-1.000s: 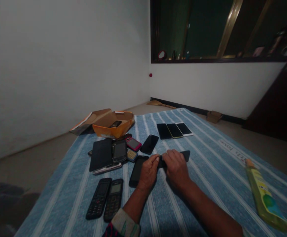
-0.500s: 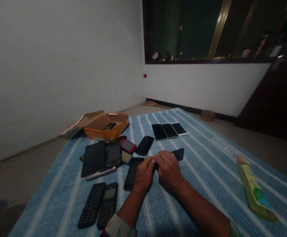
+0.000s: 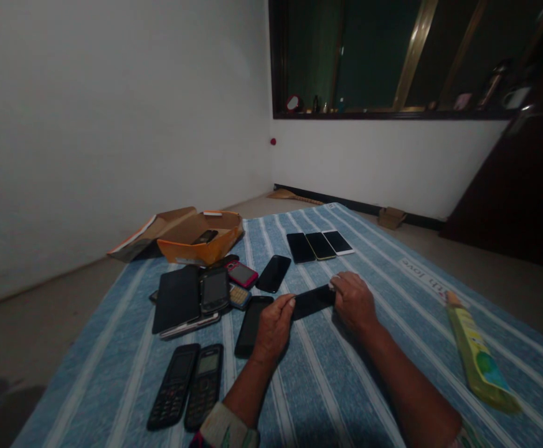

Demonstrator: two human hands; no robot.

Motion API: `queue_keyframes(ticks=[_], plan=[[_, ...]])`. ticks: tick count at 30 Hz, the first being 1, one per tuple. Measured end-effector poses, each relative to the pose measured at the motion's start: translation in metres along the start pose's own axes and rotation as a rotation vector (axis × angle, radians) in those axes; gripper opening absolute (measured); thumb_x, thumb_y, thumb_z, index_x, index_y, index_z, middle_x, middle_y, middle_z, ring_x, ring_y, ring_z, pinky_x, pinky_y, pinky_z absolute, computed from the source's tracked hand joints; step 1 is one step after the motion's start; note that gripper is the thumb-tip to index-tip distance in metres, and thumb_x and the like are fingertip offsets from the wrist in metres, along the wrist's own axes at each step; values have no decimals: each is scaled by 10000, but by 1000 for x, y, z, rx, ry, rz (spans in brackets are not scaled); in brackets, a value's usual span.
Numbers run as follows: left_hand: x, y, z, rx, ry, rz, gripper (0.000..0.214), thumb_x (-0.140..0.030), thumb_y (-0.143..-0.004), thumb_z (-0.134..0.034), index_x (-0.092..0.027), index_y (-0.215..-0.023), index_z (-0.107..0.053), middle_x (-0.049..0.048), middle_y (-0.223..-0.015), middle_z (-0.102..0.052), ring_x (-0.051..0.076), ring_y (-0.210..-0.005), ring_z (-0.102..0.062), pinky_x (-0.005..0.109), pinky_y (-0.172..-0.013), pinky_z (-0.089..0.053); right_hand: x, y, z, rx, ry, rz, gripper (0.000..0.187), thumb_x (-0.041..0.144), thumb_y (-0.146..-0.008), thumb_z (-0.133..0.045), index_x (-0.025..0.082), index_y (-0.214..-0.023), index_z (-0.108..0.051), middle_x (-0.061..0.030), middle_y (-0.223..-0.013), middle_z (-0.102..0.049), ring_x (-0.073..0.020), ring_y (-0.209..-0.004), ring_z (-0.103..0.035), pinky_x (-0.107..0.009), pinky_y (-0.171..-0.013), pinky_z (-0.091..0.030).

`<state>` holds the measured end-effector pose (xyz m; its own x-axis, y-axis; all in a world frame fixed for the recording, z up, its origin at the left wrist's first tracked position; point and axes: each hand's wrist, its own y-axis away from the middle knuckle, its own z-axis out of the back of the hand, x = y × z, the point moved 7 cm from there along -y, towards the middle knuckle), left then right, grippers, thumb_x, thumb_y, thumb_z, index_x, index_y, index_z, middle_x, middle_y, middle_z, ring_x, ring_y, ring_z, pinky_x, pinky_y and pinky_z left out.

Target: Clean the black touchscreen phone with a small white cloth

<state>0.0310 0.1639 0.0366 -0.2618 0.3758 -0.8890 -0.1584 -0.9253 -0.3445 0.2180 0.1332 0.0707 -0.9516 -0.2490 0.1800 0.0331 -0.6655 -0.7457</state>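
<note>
Looking through the head camera, I am pinching the left end of a thin, flat black phone (image 3: 314,303) with the fingers of my left hand (image 3: 273,333). My right hand (image 3: 356,306) is curling its fingers at the other end; I cannot tell whether they are gripping. The phone is spanning both hands above striped blue cloth (image 3: 113,367), an open cardboard box (image 3: 192,252) sitting beyond.
</note>
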Motion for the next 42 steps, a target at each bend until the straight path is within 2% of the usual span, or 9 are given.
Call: queue_keyframes(ticks=[3,5,9,13,17,22,34,38,42], plan=[[0,0,-1,11,10,-5,303,-379,-844,-486,-183,-913,-706,36,-869,-742,198,-847,-686,286,-802,-520,-3,1,1,-12,16,-8,250,6,-798,-453,188,-726,-609,-52,-732,-568,-202,-777,-479,-309,-727,-370],[0,0,-1,14,7,-8,305,-379,-842,-490,-178,-916,-707,43,-875,-744,202,-856,-689,292,-813,-522,4,2,0,-25,25,9,250,5,-801,-449,184,-724,-604,-59,-740,-569,-206,-774,-474,-316,-732,-378],[0,-1,-1,10,5,-21,308,-370,-841,-490,-170,-928,-707,61,-918,-751,209,-878,-693,308,-834,-529,38,5,-2,-66,-44,97,242,34,-843,-435,174,-769,-618,-73,-777,-579,-219,-824,-479,-337,-771,-398],[-4,-1,-2,28,45,-40,303,-359,-839,-490,-168,-927,-708,66,-941,-754,206,-880,-697,309,-838,-537,75,9,-10,-49,-131,153,239,107,-907,-419,171,-817,-632,-76,-802,-579,-222,-851,-483,-353,-792,-406],[-6,0,-2,56,63,-31,297,-360,-840,-502,-177,-942,-712,54,-955,-756,197,-874,-696,303,-846,-536,88,10,-11,-40,-161,157,251,131,-923,-411,171,-814,-634,-78,-816,-581,-218,-848,-485,-347,-786,-403],[-7,0,-1,54,32,-28,295,-373,-831,-515,-179,-914,-722,47,-910,-759,198,-851,-697,303,-823,-541,76,6,-7,-25,-136,169,225,99,-885,-441,177,-787,-629,-70,-803,-590,-204,-817,-485,-324,-755,-385],[-6,1,2,20,-26,-13,284,-375,-832,-527,-190,-889,-735,28,-832,-757,198,-794,-696,294,-758,-542,0,0,0,-25,-8,-12,259,-9,-744,-459,195,-703,-613,-50,-723,-571,-200,-774,-481,-308,-725,-374],[-3,1,0,27,-32,-22,277,-361,-835,-523,-191,-897,-732,26,-832,-756,190,-790,-694,287,-750,-541,2,1,0,-35,-3,-3,251,-2,-760,-460,193,-683,-597,-52,-707,-553,-204,-764,-469,-315,-724,-375],[-2,0,-1,33,-29,-28,287,-359,-834,-519,-181,-911,-730,39,-846,-756,191,-787,-694,295,-759,-541,34,6,-4,-36,-49,71,245,36,-830,-445,181,-722,-610,-64,-751,-562,-211,-802,-476,-331,-756,-390]])
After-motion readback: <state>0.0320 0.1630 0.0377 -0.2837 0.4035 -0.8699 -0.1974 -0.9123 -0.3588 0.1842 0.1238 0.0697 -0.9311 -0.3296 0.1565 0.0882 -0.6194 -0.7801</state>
